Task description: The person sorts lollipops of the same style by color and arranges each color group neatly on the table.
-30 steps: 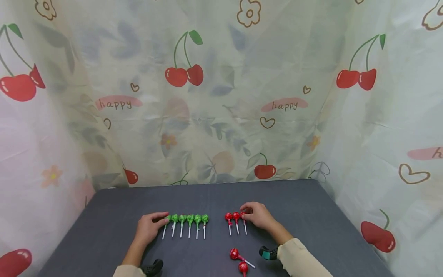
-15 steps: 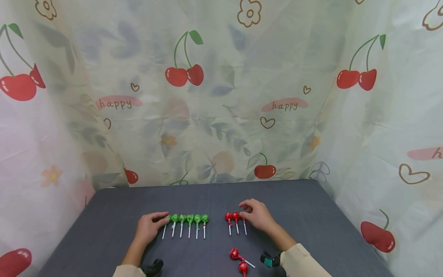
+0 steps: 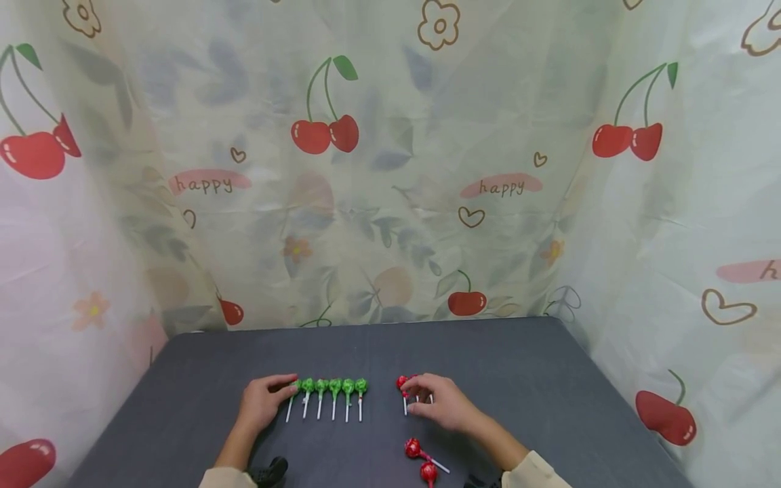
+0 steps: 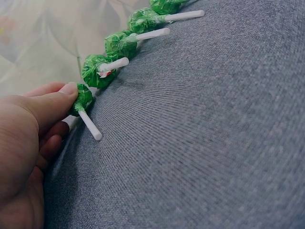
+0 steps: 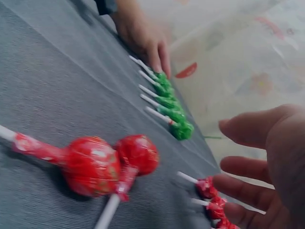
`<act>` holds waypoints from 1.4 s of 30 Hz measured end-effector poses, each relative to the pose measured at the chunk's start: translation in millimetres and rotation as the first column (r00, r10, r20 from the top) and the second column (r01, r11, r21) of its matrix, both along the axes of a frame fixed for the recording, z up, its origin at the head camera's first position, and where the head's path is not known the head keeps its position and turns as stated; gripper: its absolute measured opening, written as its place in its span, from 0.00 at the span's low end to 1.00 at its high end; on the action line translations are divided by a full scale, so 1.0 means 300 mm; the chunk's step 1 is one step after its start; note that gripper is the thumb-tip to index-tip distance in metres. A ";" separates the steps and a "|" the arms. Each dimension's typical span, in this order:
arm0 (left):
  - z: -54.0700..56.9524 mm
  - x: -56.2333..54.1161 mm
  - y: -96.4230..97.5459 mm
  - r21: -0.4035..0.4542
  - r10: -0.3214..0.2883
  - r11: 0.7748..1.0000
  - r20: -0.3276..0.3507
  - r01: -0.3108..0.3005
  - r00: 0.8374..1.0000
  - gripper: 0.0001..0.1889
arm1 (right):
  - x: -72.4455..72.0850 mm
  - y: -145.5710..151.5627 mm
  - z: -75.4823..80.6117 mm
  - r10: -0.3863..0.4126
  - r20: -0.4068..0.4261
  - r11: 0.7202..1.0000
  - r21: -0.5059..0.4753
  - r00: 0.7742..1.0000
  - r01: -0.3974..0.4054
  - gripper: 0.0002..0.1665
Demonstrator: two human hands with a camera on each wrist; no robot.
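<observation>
At the left end of a row of several green-wrapped lollipops [image 3: 335, 385], my left hand [image 3: 259, 403] pinches the head of the end lollipop [image 4: 84, 98] between thumb and index finger. Its white stick points toward me on the cloth. My right hand [image 3: 448, 403] is over the short row of red lollipops, fingers apart and lightly bent, nothing in its grasp. In the head view it covers most of that row, leaving the leftmost red lollipop [image 3: 401, 382] showing best. The right wrist view shows the red row [image 5: 207, 187] beyond its fingertips.
Two loose red lollipops, one [image 3: 413, 446] slanted and another [image 3: 429, 471] beside it, lie nearer to me on the dark grey tablecloth [image 3: 342, 352]. A printed cherry curtain [image 3: 390, 169] surrounds the table at the back and sides.
My right hand leaves the right end of the red row, lifting slightly, then comes left and nearer to me across that row. The left hand and the lollipops stay where they were.
</observation>
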State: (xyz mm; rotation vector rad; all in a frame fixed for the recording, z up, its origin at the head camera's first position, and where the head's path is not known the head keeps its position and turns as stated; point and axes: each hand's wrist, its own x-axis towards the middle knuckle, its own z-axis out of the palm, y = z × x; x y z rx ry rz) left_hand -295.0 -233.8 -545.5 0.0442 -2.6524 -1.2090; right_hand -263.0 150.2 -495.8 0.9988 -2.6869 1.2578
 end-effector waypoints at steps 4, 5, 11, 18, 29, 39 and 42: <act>-0.001 -0.002 0.002 0.003 0.004 1.000 -0.001 -0.004 1.000 0.14 | 0.028 -0.003 -0.008 0.065 0.076 0.996 0.054 0.995 -0.069 0.17; -0.001 -0.002 0.002 0.005 0.004 1.000 0.001 -0.004 1.000 0.14 | 0.034 -0.004 -0.010 0.078 0.099 0.994 0.068 0.992 -0.085 0.18; -0.001 -0.001 -0.001 0.001 -0.003 1.000 0.005 0.003 1.000 0.14 | 0.061 -0.006 -0.025 0.139 0.166 0.979 0.126 0.976 -0.161 0.17; -0.003 0.000 -0.002 -0.007 -0.004 1.000 -0.008 0.004 1.000 0.13 | 0.070 -0.003 -0.039 0.159 0.212 0.964 0.179 0.964 -0.198 0.15; -0.001 -0.002 0.002 0.010 0.007 1.000 -0.004 -0.007 1.000 0.13 | 0.072 -0.006 -0.017 0.180 0.173 0.948 0.231 0.968 -0.217 0.10; 0.002 0.000 0.002 0.004 0.004 1.000 -0.005 -0.004 1.000 0.14 | 0.019 0.013 0.043 0.116 0.161 0.968 0.202 0.980 -0.148 0.11; 0.001 0.002 0.002 0.007 0.004 1.000 -0.005 -0.004 1.000 0.14 | 0.003 0.025 0.058 0.089 0.147 0.973 0.199 0.985 -0.117 0.11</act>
